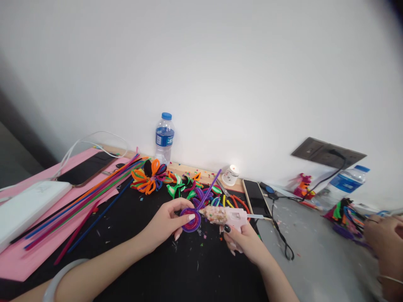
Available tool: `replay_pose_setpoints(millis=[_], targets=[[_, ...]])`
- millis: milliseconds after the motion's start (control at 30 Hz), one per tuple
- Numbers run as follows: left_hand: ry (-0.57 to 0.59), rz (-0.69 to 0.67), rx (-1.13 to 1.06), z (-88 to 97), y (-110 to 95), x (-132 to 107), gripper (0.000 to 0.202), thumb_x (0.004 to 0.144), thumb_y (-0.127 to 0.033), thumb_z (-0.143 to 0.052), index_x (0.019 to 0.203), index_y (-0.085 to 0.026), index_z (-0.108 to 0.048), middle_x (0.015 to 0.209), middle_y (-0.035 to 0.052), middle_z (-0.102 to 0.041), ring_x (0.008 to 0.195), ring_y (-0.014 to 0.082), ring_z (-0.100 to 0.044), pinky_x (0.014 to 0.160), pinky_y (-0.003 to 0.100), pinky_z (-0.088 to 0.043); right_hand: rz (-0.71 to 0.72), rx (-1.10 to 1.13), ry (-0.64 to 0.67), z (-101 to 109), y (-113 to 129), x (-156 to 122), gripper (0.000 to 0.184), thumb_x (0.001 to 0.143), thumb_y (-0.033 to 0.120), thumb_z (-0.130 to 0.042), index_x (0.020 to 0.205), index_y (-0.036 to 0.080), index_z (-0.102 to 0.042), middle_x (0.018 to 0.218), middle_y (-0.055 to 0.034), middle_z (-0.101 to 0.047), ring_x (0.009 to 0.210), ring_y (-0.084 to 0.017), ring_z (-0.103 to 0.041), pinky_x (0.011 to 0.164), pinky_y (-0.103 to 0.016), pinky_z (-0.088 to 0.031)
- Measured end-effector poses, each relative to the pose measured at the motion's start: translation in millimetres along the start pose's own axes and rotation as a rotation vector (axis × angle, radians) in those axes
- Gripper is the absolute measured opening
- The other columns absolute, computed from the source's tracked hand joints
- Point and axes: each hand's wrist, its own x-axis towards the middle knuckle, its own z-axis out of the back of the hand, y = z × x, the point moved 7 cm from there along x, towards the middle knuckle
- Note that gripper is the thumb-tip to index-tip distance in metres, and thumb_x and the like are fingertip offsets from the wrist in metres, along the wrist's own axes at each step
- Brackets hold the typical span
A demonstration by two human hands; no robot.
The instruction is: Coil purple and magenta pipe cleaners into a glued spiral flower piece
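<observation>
Pinching the coil (194,225) in the left hand (168,216), lower middle of frame, gripping the glue gun (234,215) in the right hand (241,239). Could totally scorch the thumb (186,219) with one slip, or gunk up the coil by over-squeezing.

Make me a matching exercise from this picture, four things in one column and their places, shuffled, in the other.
Things:
1. glue gun
2. socket plate
3. purple and red coil
4. pink paper

Places:
A. under the black phone with a cable
B. in the left hand
C. on the white wall
D. in the right hand

Right pairs: 1-D, 2-C, 3-B, 4-A
</observation>
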Motion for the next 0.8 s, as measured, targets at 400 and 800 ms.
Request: replay_pose_setpoints(millis=[400, 800], targets=[[-0.031, 0.000, -0.024, 2.0, -0.5, 0.4, 0.022, 0.077, -0.031, -0.064, 0.092, -0.017, -0.056, 0.087, 0.0008, -0.062, 0.031, -0.0025, -0.038, 0.032, 0.014, -0.028, 0.002, 0.024, 0.031, 1.0, -2.1, -2.4, 0.047, 0.079, 0.049, -0.061, 0.107, 0.016, -0.044, 0.050, 0.0116, -0.035, 0.037, -0.003, -0.025, 0.037, -0.017, -0.029], [-0.087, 0.000, -0.059, 7.7, -2.9, 2.1, 0.022, 0.077, -0.031, -0.064, 0.091, -0.016, -0.056, 0.082, -0.0013, -0.059, 0.033, -0.0019, -0.038, 0.034, 0.015, -0.027, -0.021, 0.005, 0.022, 0.7, -1.3, -2.5, 0.048, 0.076, 0.052, -0.062, 0.102, 0.016, -0.044, 0.051, 0.0110, -0.036, 0.038, -0.004, -0.026, 0.037, -0.017, -0.030]])
